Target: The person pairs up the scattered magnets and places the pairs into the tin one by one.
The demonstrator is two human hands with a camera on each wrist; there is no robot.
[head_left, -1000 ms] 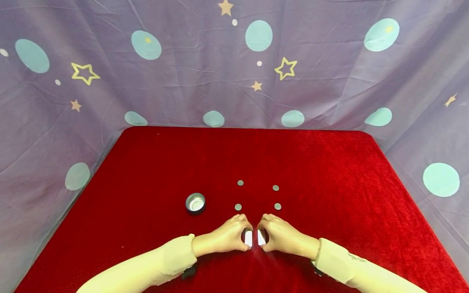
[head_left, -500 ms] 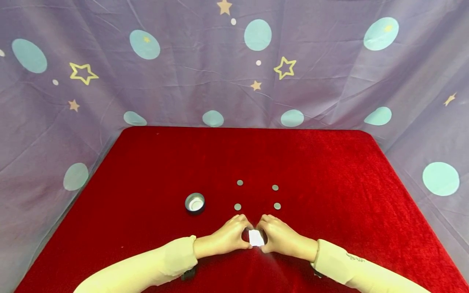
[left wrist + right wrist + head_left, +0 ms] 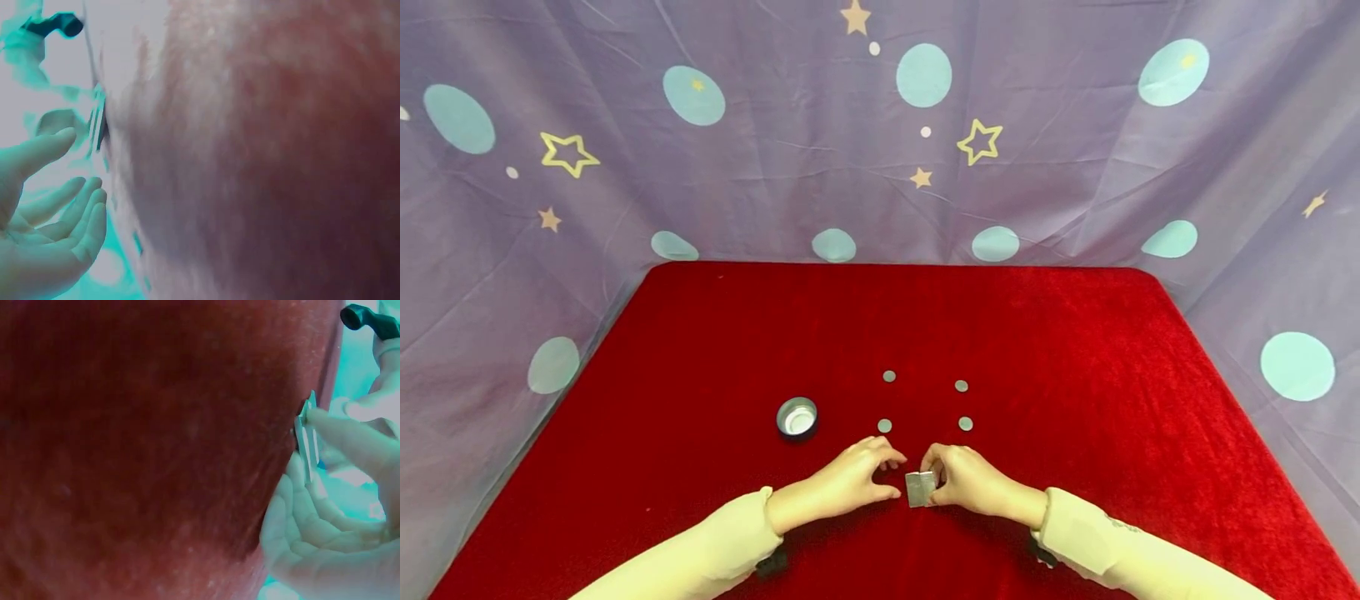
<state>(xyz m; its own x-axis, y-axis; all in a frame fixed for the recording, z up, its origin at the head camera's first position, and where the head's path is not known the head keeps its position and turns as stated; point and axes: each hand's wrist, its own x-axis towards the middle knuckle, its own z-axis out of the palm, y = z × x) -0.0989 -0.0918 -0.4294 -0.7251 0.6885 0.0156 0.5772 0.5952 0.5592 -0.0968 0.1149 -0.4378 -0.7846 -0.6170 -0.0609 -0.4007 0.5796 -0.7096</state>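
Between the two hands stand small silver rectangular pieces (image 3: 914, 491), side by side with a seam between them. My right hand (image 3: 977, 480) pinches their right side between thumb and fingers. In the right wrist view, the silver pieces (image 3: 307, 449) appear edge-on as thin upright slabs within that hand's grasp. To their left is my left hand (image 3: 850, 478), thumb and fingers spread apart and holding nothing. From the left wrist, the silver pieces (image 3: 98, 122) show edge-on beyond the thumb tip.
Beyond the hands, several flat grey discs, such as the near-left disc (image 3: 885, 426) and near-right disc (image 3: 966, 424), lie spaced apart. A round dark-walled tin (image 3: 797, 418) with a shiny inside sits left of them. Red cloth (image 3: 1075, 358) covers the table; a patterned curtain (image 3: 820, 183) surrounds it.
One second ago each hand held a silver piece, with a gap between; half a second ago they met. Now my left hand has let go and drawn left, while my right keeps hold.
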